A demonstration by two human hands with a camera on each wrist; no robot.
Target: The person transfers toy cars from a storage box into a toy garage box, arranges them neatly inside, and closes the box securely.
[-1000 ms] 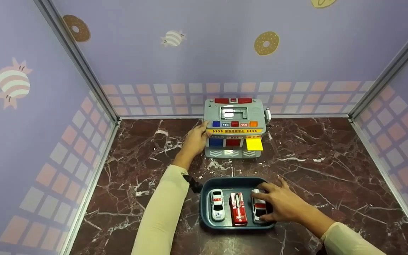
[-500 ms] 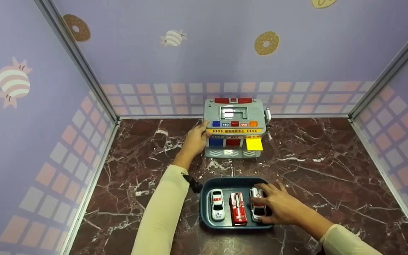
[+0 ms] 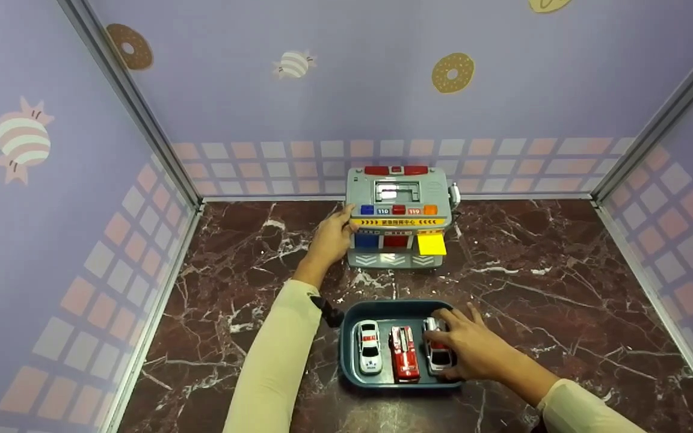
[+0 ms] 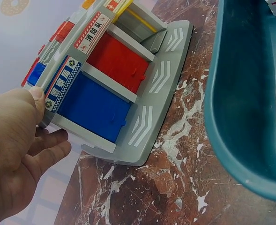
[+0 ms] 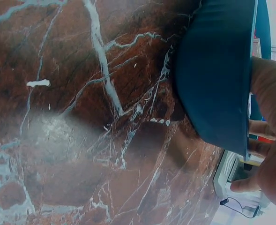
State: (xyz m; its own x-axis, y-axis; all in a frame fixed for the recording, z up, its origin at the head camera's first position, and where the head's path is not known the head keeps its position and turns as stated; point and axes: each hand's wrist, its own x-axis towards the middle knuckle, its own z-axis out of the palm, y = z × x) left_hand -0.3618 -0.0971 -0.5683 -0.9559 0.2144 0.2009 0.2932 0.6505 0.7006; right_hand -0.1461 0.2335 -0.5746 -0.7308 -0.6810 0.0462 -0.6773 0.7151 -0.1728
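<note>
A grey toy rescue station (image 3: 396, 261) stands against the back wall, its yellow door (image 3: 432, 245) raised and its blue and red doors down. My left hand (image 3: 331, 239) grips its left upper corner, thumb on the front edge, as the left wrist view confirms. Nearer, a dark teal tray (image 3: 394, 310) holds a white toy police car (image 3: 370, 349), a red toy fire truck (image 3: 406, 358) and a white toy car with a red band (image 3: 441, 358). My right hand (image 3: 477, 346) pinches that last car, still inside the tray; the right wrist view hides it behind the tray wall.
Purple panels (image 3: 370, 102) enclose the back and both sides of the dark red marble-patterned surface (image 3: 539, 288). A small toy handset (image 3: 455, 195) hangs on the station's right side. A dark strap device sits at my left cuff, close to the tray's left rim.
My right hand and the white car with the red band have shifted slightly left inside the tray. The left hand and the station have stayed in place.
</note>
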